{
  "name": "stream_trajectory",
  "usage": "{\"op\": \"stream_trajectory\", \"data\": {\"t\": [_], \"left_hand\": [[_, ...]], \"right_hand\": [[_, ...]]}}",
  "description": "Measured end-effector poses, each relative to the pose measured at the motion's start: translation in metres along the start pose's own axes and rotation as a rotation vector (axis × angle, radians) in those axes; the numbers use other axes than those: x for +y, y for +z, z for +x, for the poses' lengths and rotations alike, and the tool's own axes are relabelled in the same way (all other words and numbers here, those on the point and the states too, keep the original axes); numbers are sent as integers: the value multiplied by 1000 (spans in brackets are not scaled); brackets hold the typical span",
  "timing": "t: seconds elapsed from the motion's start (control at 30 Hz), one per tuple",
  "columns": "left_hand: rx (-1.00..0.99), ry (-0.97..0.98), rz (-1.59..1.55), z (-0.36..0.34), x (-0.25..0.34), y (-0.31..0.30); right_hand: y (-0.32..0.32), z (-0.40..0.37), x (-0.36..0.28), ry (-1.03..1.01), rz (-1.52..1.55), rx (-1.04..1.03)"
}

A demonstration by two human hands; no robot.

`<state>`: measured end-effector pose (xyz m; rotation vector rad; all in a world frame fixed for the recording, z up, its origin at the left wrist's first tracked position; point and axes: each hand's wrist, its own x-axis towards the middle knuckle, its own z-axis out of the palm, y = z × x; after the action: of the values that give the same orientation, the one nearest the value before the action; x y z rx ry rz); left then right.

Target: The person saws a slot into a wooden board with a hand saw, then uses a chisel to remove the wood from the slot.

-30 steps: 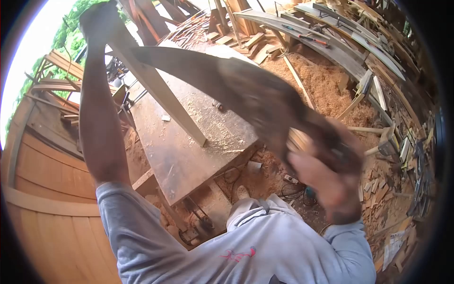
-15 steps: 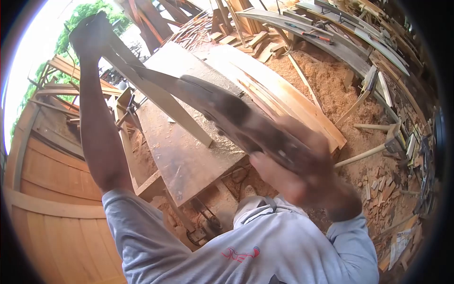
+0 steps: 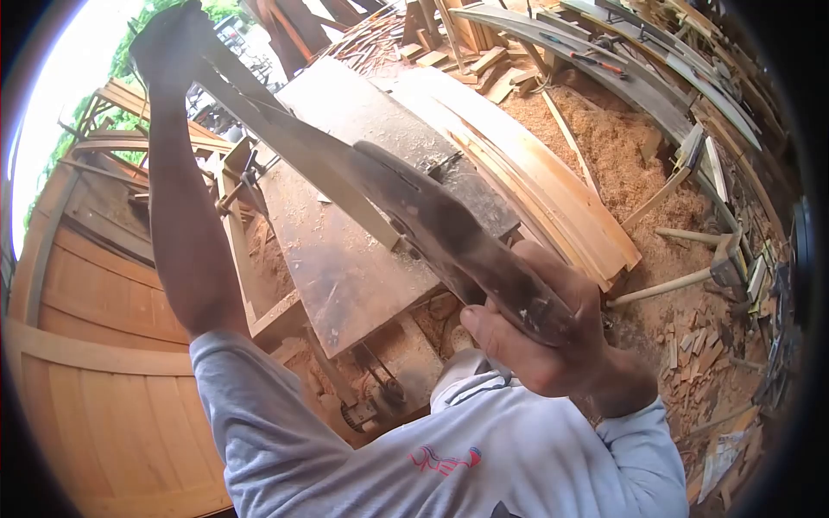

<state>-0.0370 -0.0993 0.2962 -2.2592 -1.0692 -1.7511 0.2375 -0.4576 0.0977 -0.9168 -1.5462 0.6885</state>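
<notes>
My right hand point(image 3: 561, 337) is wrapped round the dark, worn wooden handle of a handsaw point(image 3: 449, 216), close to my chest. The saw is seen nearly edge-on, and its narrow blade runs up and left towards my other hand. At the upper left, my left hand point(image 3: 173, 47), arm stretched out, is closed round the far end of a long pale wooden strip point(image 3: 345, 205). This strip slants below the saw, its near end over the work table point(image 3: 345, 298). Shadow hides the left fingers and the saw's tip.
Long boards point(image 3: 553, 190) lie right of the table, beside sawdust point(image 3: 613, 147) and offcuts. A screwdriver point(image 3: 596, 62) rests on a curved plank at the upper right. A panelled wooden piece point(image 3: 104, 302) stands at left. Machine parts point(image 3: 371, 401) show beneath the table.
The saw handle and my right hand, blurred before, are now sharper and slightly lower. The view has shifted a little. Both hands keep their hold.
</notes>
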Motion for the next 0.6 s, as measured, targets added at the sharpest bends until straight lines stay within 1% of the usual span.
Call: {"op": "stream_trajectory", "data": {"t": [0.03, 0.07, 0.1, 0.13, 0.17, 0.2, 0.23, 0.27, 0.3, 0.33, 0.37, 0.4, 0.43, 0.5, 0.53, 0.6], "left_hand": [[35, -129, -39, 1, 5, 4], [40, -134, -38, 10, -10, -1], [-10, 225, 79, 22, -40, -14], [-70, 581, 201, 23, -60, -27], [-67, 571, 216, 9, -38, -21], [32, 225, 104, -12, 12, -4], [141, -117, -8, -22, 38, 1], [38, 657, 581, -6, -8, -15], [35, 655, 593, -16, -5, -15], [44, 384, 266, -25, 13, -4], [46, 131, -75, -25, 39, 14], [162, 215, 7, -30, 68, 30], [153, 210, -6, -30, 69, 38], [101, 81, -66, -18, 59, 42], [109, 98, -74, -8, 61, 41], [78, 0, -101, -7, 52, 39]], "right_hand": [[-4, -7, -3, 2, 2, 8], [-14, -19, -9, -92, -129, -11], [-28, -33, -15, -182, -255, -53], [-45, -55, -19, -130, -343, -114], [-58, -77, -24, -86, -432, -161], [-61, -91, -34, 82, -342, -131], [-63, -96, -38, 245, -253, -105], [-57, -93, -28, 237, -245, -123], [-43, -91, -8, 259, -49, 19], [-29, -87, 12, 274, 143, 181], [-25, -49, 38, -199, -134, 15], [2, -21, 46, -247, -96, 52], [28, 8, 51, -420, -257, 41], [49, 26, 40, -27, 171, 13], [38, 26, 40, -43, 163, 22], [8, 6, 36, -317, -212, 24]]}}
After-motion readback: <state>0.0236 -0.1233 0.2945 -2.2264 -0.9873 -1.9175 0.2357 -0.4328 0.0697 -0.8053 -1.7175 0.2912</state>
